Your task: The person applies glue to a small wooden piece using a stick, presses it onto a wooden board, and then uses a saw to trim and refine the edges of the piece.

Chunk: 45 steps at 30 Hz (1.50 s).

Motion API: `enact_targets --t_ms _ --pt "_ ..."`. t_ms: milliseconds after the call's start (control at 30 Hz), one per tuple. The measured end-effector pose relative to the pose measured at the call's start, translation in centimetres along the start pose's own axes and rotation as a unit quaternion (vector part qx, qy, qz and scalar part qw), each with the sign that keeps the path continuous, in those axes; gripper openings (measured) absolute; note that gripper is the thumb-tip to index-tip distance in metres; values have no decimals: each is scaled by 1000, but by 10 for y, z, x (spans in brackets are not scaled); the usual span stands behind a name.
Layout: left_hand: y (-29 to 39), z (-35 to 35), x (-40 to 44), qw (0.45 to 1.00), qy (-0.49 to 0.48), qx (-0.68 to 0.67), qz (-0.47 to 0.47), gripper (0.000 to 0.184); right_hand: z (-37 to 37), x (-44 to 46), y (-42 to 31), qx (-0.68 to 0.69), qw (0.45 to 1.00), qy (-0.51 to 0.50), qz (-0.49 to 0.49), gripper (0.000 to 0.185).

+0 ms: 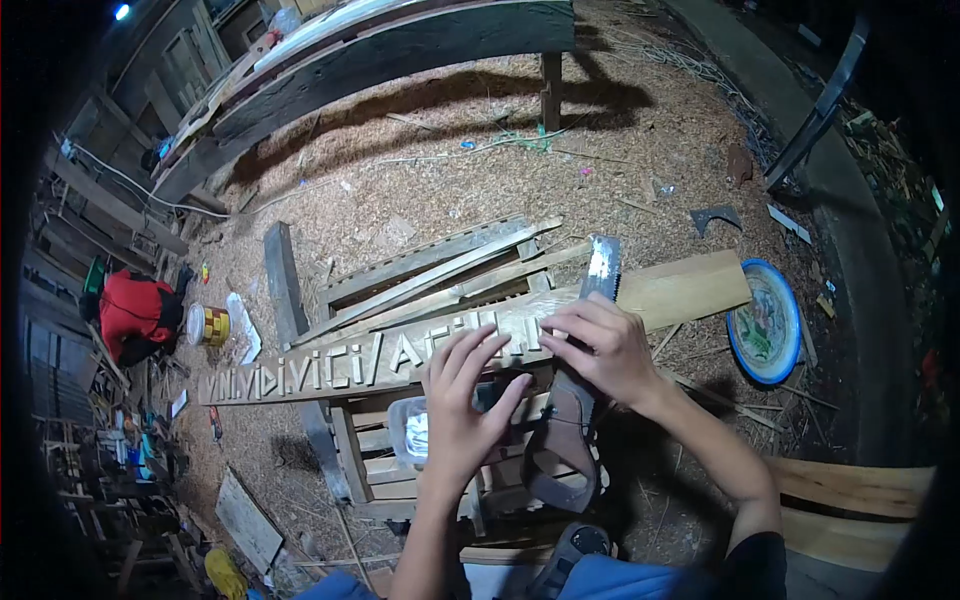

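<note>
Letters (340, 368) line our board (520, 312), which rests across a slatted frame (345, 440), apparently for support. Our left hand (460, 405) curves above the board, thumb and fingers well apart; our right hand (605, 350) bends its fingertips closely over the lettering, seemingly for precision, but we cannot tell whether they pinch anything. On the board's near side, a tub (410, 425) sits within easy reach.

Single head-worn view, forward and down, close above the hands (458, 400).

Saw (602, 262) obstr. under R fingers (582, 327), gap on L.
</note>
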<state>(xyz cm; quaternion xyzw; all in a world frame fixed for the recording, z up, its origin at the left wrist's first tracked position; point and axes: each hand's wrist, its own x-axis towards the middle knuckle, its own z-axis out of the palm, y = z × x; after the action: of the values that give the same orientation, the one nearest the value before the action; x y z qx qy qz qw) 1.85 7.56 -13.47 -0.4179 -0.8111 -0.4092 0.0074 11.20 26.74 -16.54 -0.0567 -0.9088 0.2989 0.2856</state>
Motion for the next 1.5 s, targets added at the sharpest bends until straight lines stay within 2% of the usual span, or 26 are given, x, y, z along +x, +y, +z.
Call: enact_targets --t_ms 100,133,233,367,600,667,800,900,967,1300,1367,1500 --pt "-17 4 6 997 -67 44 10 76 4 14 13 -37 999 -7 -37 15" --pt "-22 3 7 997 -61 42 7 76 7 18 15 -38 998 -11 -42 15" --pt "-34 2 12 991 -123 53 24 87 15 27 18 -68 996 -32 -41 19" --pt "-40 11 24 986 -140 66 56 93 18 32 18 -79 995 -48 -40 17" --pt "-47 25 34 986 -145 58 55 96 23 39 17 -91 994 -38 -38 17" --pt "-50 27 32 987 -145 54 41 100 20 39 15 -112 991 -71 -22 17" --pt "-48 24 40 987 -157 29 16 100 22 38 18 -111 991 -69 -25 16" --pt "-50 27 38 989 -137 40 36 96 22 38 19 -106 992 -68 -26 15" --pt "-51 29 34 991 -126 36 9 90 23 38 20 -106 992 -69 -30 13" --pt "-43 26 35 991 -132 24 -28 85 20 40 24 -105 990 -73 -61 17" --pt "-43 25 36 986 -158 10 -44 84 17 40 24 -99 989 -80 -71 10" --pt "-46 29 34 987 -152 34 -26 82 15 40 26 -133 984 -75 -96 12"
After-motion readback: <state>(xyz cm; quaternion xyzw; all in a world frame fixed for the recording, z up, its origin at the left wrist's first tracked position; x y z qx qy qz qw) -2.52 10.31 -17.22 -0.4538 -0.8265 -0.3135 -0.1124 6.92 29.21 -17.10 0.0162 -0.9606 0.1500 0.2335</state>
